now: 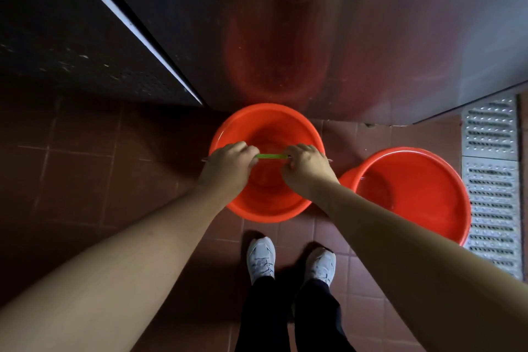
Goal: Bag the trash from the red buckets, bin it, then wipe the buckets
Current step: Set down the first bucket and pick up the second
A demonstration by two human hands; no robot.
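Note:
Two red buckets stand on the brown tiled floor. The nearer-centre red bucket [267, 126] has a wire handle with a green grip [271, 156] raised across its mouth. My left hand [227, 166] grips the handle at the grip's left end and my right hand [305, 166] grips it at the right end, both with curled fingers. No trash shows inside this bucket. The second red bucket [414, 194] stands to the right, close to the first, and its inside also shows no trash.
A stainless steel cabinet front [343, 51] rises right behind the buckets. A dark perforated panel [71, 46] is at the left. A metal floor drain grate [491, 180] runs along the right edge. My feet in white shoes [291, 263] stand just before the buckets.

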